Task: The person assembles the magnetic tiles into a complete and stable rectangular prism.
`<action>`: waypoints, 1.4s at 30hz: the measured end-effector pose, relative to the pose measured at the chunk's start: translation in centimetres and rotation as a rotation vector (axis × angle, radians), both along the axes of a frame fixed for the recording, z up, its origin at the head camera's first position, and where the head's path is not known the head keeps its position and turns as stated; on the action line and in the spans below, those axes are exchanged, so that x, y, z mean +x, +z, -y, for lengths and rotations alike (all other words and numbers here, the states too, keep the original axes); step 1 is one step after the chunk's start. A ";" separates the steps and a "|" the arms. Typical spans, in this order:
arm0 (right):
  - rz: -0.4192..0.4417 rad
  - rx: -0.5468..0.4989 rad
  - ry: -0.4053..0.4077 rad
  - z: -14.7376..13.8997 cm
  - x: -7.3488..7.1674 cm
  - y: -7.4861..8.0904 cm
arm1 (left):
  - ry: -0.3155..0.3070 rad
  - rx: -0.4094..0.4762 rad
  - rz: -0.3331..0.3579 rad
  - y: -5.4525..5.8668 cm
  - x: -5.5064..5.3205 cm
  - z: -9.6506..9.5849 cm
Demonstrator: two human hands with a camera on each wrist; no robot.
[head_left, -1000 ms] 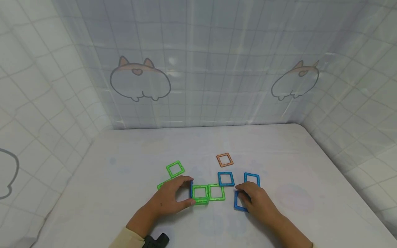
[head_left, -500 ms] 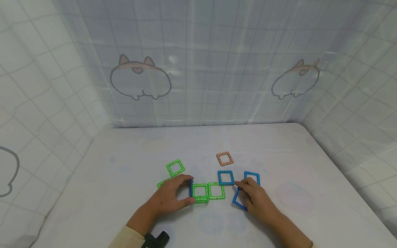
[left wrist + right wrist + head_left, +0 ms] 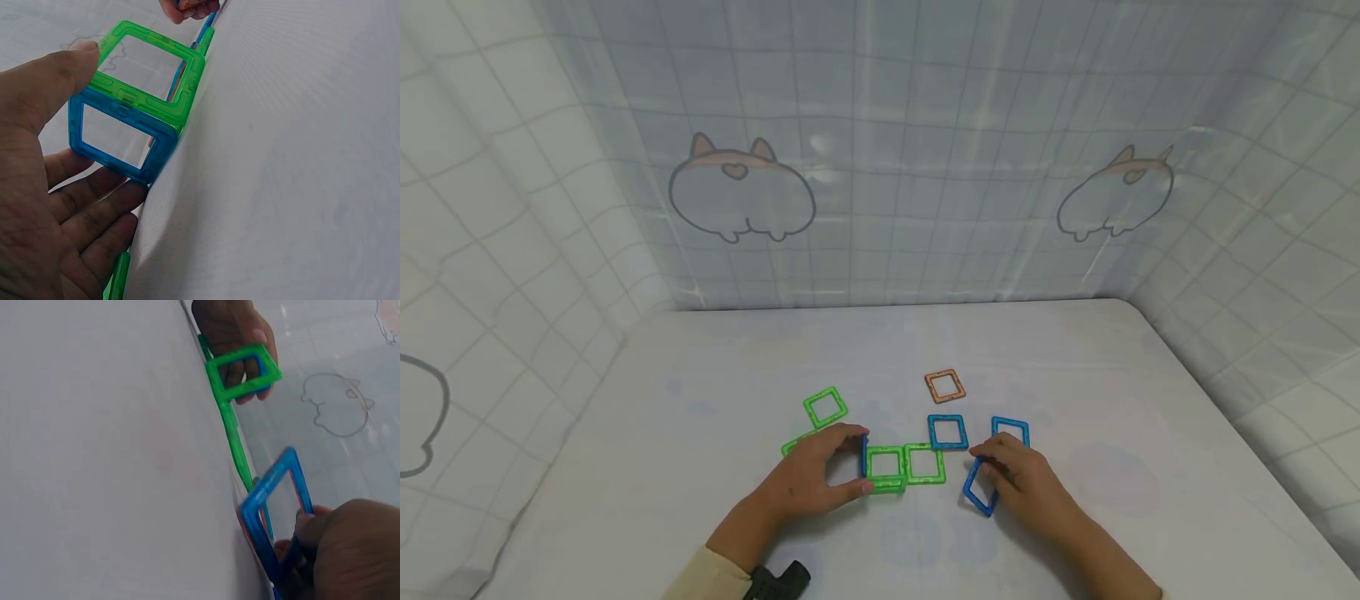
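Note:
My left hand [image 3: 816, 475] holds an upright blue magnetic tile [image 3: 78, 122] joined at an edge to an upright green magnetic tile [image 3: 195, 75]. The thumb is on the green tile's edge and the fingers curl under the blue one. Flat green tiles [image 3: 925, 482] lie directly right of this corner. To the right, my right hand [image 3: 1026, 483] pinches another blue square tile [image 3: 269, 483] by one side, tilted with a corner pointing down toward the table. Another blue tile [image 3: 948, 447] lies by its fingertips, overlapping a green one.
An orange tile [image 3: 931, 388] lies farther back. One more blue tile [image 3: 1010, 421] lies just beyond my right hand. Behind my left hand are a green tile [image 3: 825, 423] and a partly hidden one [image 3: 796, 442]. Patterned curtains [image 3: 887, 167] surround the white table [image 3: 737, 358].
In my right hand the blue tile has turned from nearly flat and square to slanted, with its corner pointing toward me. My left hand stays in place on its tiles.

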State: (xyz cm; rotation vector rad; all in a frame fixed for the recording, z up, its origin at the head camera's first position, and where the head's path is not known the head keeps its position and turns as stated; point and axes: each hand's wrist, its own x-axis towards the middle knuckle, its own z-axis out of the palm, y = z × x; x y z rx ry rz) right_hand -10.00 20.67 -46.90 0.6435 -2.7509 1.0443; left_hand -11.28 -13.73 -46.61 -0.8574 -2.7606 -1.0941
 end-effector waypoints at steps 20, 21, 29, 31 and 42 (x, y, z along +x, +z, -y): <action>0.072 -0.233 0.162 -1.7 -0.2 0.1 | -0.004 0.008 0.016 -0.3 -0.1 0.0; 0.072 -0.242 0.170 -1.7 -0.2 0.2 | -0.001 0.008 0.021 -0.3 -0.1 0.0; 0.003 -0.247 0.237 -1.3 0.2 0.1 | 0.005 0.003 0.025 -0.3 0.0 -0.1; -0.024 -0.249 0.250 -1.2 0.3 0.1 | 0.002 0.008 0.027 -0.3 0.1 -0.1; -0.123 -0.244 0.261 -0.1 0.8 0.4 | 0.015 -0.008 0.040 -0.2 0.2 -0.1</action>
